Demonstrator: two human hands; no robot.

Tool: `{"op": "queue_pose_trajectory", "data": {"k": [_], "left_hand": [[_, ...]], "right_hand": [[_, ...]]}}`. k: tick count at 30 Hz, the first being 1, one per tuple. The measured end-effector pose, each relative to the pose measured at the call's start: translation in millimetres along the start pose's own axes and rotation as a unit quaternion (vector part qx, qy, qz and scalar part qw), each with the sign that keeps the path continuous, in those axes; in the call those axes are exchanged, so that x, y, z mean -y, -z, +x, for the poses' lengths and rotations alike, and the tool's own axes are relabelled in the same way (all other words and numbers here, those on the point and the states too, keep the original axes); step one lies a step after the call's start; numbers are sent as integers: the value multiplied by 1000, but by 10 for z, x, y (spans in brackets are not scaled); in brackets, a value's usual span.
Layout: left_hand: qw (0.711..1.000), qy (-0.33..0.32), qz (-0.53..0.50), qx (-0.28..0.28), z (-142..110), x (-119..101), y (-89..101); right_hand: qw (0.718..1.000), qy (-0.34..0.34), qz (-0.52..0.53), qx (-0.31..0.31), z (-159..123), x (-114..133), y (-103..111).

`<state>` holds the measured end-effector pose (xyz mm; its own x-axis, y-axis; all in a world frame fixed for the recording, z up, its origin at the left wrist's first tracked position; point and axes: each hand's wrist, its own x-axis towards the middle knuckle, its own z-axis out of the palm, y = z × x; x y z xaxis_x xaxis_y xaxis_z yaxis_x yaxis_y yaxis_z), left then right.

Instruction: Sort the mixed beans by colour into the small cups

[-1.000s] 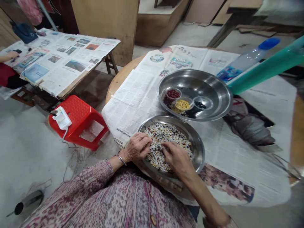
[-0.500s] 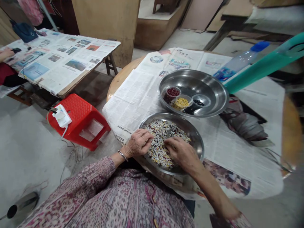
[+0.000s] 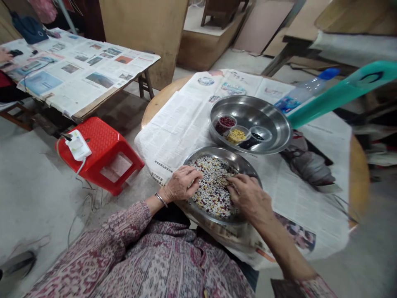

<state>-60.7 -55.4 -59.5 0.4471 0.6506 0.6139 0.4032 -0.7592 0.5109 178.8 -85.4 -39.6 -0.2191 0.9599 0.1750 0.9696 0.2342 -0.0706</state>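
Observation:
A steel basin (image 3: 243, 157) holds a mix of white grains (image 3: 214, 182) with red, yellow and black beans. My left hand (image 3: 182, 182) is closed over its left rim, fingertips curled together; whatever they hold is hidden. Over the right side of the mix, my right hand (image 3: 251, 196) bends down with thumb and fingers drawn together, touching or just above the grains. What is in them is too small to tell. Behind stands a larger steel basin (image 3: 277, 120) with clear cups of red beans (image 3: 227, 121), yellow beans (image 3: 237, 135) and black beans (image 3: 257, 136).
Newspaper (image 3: 173, 132) covers the round table. A water bottle (image 3: 307, 91), a green-handled object (image 3: 344, 93) and a grey bundle (image 3: 313, 163) lie at the right. A red stool (image 3: 105, 140) carries a power strip (image 3: 78, 145). Another person's hand (image 3: 4, 56) shows at the far-left table.
My right hand has moved slightly right across the mix, uncovering grains in the middle. My left hand stays closed at the left rim. The view has shifted a little.

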Motion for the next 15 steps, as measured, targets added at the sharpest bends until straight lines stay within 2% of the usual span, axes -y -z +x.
{"op": "queue_pose_trajectory", "data": {"k": [3,5,8,12,14,15], "left_hand": [[1000,-1,-3,2,-10,13,-11],[1000,0,-4,3,-12,16,-14],[1000,12,-5,20,-10,10,-10],[999,22,-10,30,-8,0,-2],[999,25,-13,22,-11,1,-6],[999,25,-15,15,-13,3,-10]], "right_hand": [[998,-60,-22,21,-62,-98,-8],[997,-66,11,47,-129,-66,-22],[986,-62,145,63,-152,71,-72],[940,-90,318,84,30,330,-118],[929,-66,356,74,167,457,-110],[930,-31,359,67,232,505,-101]]}}
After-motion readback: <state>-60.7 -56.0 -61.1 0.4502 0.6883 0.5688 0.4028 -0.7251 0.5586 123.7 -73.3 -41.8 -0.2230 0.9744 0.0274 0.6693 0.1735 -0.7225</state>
